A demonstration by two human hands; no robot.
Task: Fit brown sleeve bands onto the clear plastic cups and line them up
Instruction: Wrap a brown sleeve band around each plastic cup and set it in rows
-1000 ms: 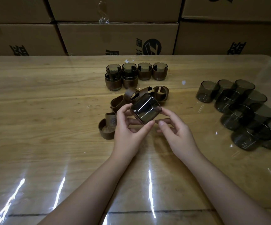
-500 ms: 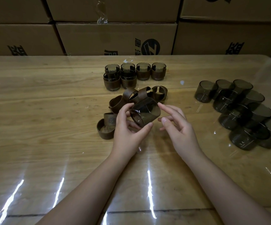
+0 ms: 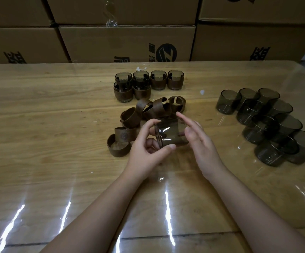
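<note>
Left hand [image 3: 146, 152] is gripping a sideways clear cup [image 3: 170, 134]
Its fingers are clamping the cup over the table's [image 3: 56, 125] middle; right hand's [image 3: 201, 143] fingers are stretching straight, apart, just beside it.

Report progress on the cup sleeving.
Done: six smoky clear plastic cups with brown sleeve bands stand in rows at the back. In hand: left hand grips one bare cup, right hand open beside it. Left: loose brown bands piled centre, bare-cup cluster at right.

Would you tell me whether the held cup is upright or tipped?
Tipped on its side: the left hand grips the cup with its round end facing left, wall horizontal.
</note>
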